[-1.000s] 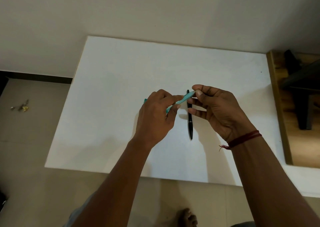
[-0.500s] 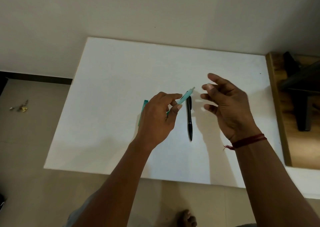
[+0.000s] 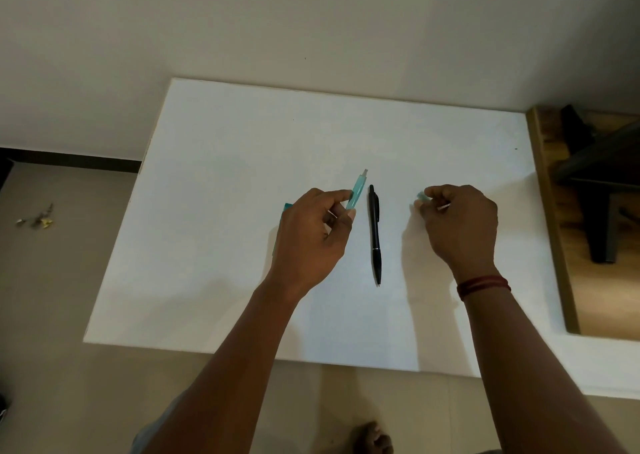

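Left hand [image 3: 311,242] pinches a translucent teal plastic pen barrel [image 3: 356,192]; right hand [image 3: 460,221] pinches a small teal cap [image 3: 420,195]. Between them, just beside the barrel, a slim black pen [image 3: 375,232] lies on the white desk [image 3: 242,142].

Dim lvl light, soft shadows, slight edge distortion.

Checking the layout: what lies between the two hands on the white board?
In the head view, a black pen lies flat between the left hand and right hand.
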